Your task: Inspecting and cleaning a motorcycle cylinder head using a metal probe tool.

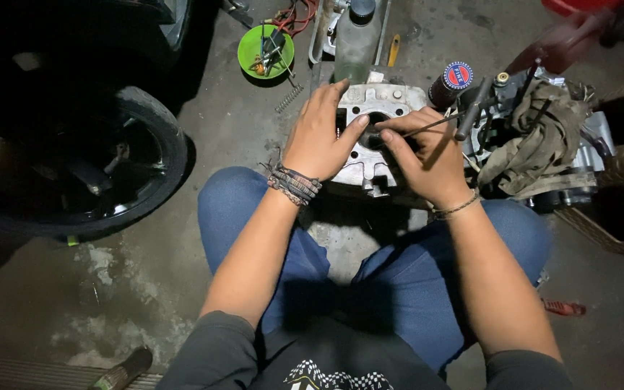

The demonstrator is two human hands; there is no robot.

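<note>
Cast aluminium, pale grey, forms the engine cylinder block that sits on the concrete floor just ahead of the person's knees, bore opening facing up. The left hand lies over the left half of the cylinder block, fingers spread across its top face and the thumb reaching in to the edge of the bore; it presses on the casting rather than closing around it. The right hand is at the right edge of the bore, thumb and forefinger pinched together on a thin metal rod that runs up and to the right from the fingers. What the fingertips touch inside the bore cannot be told. Braided bracelets circle the left wrist and a thin cord band circles the right.

Right of the cylinder block stands the engine crankcase, partly covered by a dirty olive rag. A dark T-handle tool and a dark cylinder with a red and blue end cap lie between the cylinder block and the rag. Behind the cylinder block stands a clear plastic bottle with a black cap. Left of the bottle is a green bowl holding small parts, with a coil spring on the floor beside it. Well left of the cylinder block is a black tyre on its wheel. Blue jeans cover both legs.
</note>
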